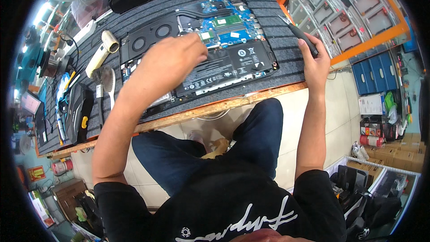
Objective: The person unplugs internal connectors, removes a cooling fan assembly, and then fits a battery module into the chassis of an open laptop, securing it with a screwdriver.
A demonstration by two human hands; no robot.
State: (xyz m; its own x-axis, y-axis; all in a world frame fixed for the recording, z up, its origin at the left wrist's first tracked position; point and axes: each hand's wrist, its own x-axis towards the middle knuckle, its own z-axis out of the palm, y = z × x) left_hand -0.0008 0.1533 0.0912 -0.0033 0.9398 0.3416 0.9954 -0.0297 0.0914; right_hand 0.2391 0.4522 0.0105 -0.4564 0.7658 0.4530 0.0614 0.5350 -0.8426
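Note:
An opened laptop [233, 65] lies on the ribbed mat, showing its black battery [224, 66], blue circuit board [230, 36] and two round fans. Above the fan side and the battery's upper edge hovers my left hand [172, 60], its fingers curled and pressed together, slightly blurred. What they pinch, if anything, is hidden beneath them. Off the laptop's right side, my right hand [316, 58] grips a dark-handled tool [301, 36] with a slim, pointed metal tip. The tool slants up and left, apart from the laptop; its exact kind is not plain.
A cream blower-like tube [103, 54], a brush [108, 80] and a black box-like part [78, 112] lie left. At the right stands an orange-framed glass case [345, 18]. The wooden bench edge [233, 105] runs before my knees; loose coloured cables lie at the back.

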